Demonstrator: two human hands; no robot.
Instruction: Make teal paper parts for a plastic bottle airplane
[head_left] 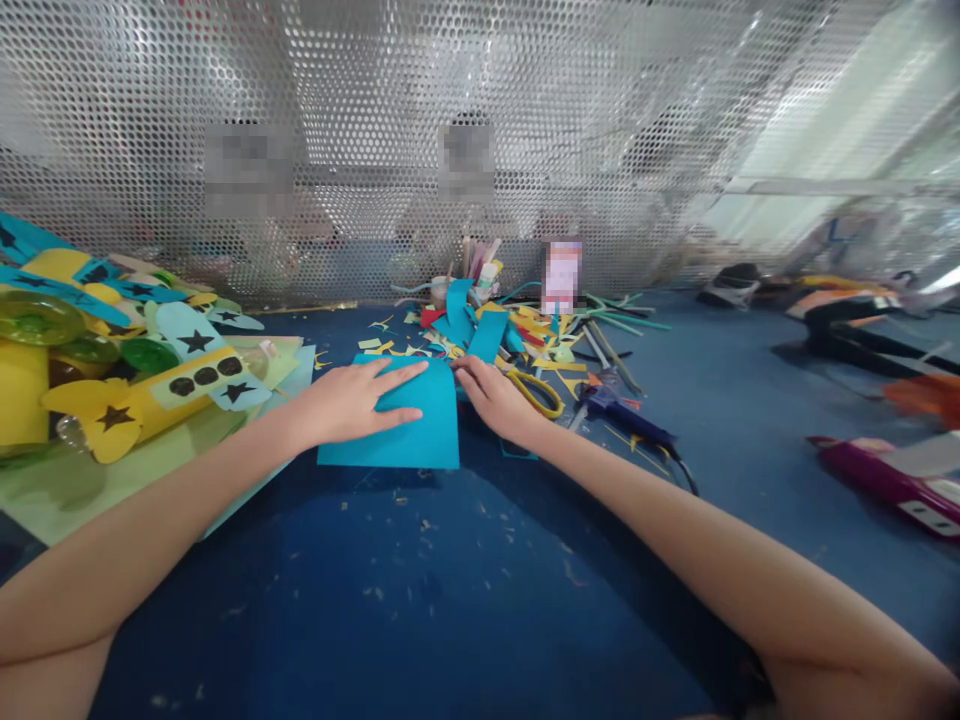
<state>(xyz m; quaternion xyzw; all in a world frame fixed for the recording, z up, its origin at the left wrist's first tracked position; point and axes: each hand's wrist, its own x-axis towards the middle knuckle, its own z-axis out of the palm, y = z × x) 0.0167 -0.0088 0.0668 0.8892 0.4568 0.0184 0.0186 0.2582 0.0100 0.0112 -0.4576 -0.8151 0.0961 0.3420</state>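
Observation:
A turquoise sheet of paper [409,425] lies flat on the dark blue table [420,590] in front of me. My left hand [352,400] rests on it palm down, fingers stretched out and pointing right across its upper half. My right hand [495,395] is at the sheet's upper right corner, fingers curled and pinching the paper's edge. Yellow-handled scissors [536,392] lie just right of that hand.
Yellow and light-blue paper crafts with black stars [135,390] pile up on green sheets at the left. Paper scraps and turquoise strips [472,330], a cup of tools [480,270] and a glue gun [622,415] lie behind. A perforated metal screen [480,140] closes the back. A purple object [885,475] sits at the right.

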